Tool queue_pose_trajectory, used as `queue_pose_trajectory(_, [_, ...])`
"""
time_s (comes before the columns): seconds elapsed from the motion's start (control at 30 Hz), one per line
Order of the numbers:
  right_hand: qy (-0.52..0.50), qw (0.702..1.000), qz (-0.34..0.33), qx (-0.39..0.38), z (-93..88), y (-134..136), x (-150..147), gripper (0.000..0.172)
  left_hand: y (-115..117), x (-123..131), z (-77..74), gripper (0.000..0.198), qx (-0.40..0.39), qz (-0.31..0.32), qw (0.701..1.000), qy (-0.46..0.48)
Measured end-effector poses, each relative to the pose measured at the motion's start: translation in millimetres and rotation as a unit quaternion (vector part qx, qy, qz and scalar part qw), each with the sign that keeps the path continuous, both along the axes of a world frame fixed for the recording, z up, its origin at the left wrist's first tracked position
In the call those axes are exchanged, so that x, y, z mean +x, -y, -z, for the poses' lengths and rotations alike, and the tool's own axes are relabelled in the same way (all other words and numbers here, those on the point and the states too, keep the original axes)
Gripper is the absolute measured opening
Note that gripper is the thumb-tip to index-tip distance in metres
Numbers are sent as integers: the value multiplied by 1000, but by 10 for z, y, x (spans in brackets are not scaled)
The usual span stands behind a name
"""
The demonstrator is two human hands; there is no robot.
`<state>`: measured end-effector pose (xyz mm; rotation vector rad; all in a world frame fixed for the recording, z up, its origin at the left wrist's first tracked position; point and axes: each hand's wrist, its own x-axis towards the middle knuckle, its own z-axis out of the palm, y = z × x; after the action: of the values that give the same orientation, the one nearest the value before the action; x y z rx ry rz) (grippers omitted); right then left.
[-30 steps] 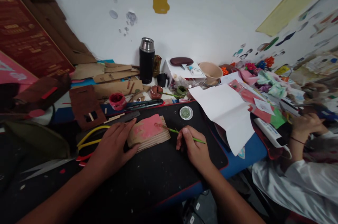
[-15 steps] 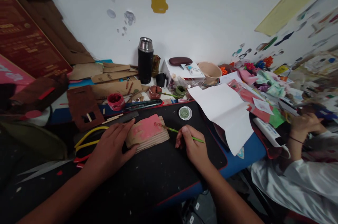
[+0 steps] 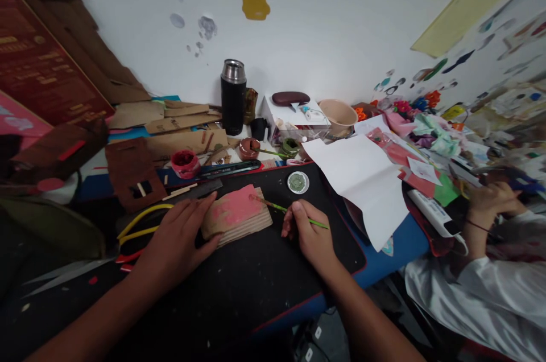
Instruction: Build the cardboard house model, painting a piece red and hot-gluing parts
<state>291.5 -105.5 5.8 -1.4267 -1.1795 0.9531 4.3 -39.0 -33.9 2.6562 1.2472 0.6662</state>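
A piece of corrugated cardboard (image 3: 247, 228) lies on the black mat, much of its top coated in pink paint. My left hand (image 3: 174, 245) holds its left end, thumb along the near edge and fingers at the far edge. In my right hand (image 3: 310, 237) a thin green paintbrush (image 3: 273, 205) is pinched, its tip on the pink area near the right side. Behind the cardboard are an open jar of red paint (image 3: 185, 165), a jar of brownish-red paint (image 3: 249, 149) and a jar of green paint (image 3: 290, 148). A small lid with green paint (image 3: 297, 182) rests on the mat.
Scissors (image 3: 145, 231) with yellow and red handles lie left of my left hand. A black utility knife (image 3: 230, 169) and a black thermos (image 3: 233, 97) stand behind. White paper (image 3: 362, 174) covers the right side. Another person's hands (image 3: 490, 202) are at far right.
The view has shifted very slightly. Both hands, the brush and the cardboard keep nearly the same places, with the brush tip still on the pink paint.
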Motion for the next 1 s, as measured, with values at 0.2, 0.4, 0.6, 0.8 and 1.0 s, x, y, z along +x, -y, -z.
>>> queue_pose_trajectory(0.2, [35,999,-18,3,-74,66,75,55,7,4,-12,74,3,0,1000,-7])
queue_pose_trajectory(0.4, [29,999,1,-14,-129,142,114,57,-2,1,1,75,3,0,1000,-5])
queue_pose_trajectory(0.6, [15,1000,4,2,-44,-51,-17,54,7,1,-14,74,-9,-5,1000,-9])
queue_pose_trajectory(0.8, [46,999,-20,19,-66,5,46,54,9,5,-10,73,5,-6,1000,-5])
queue_pose_trajectory(1.0, [45,999,-9,-5,-134,208,141,54,5,5,-13,74,-10,-5,1000,-7])
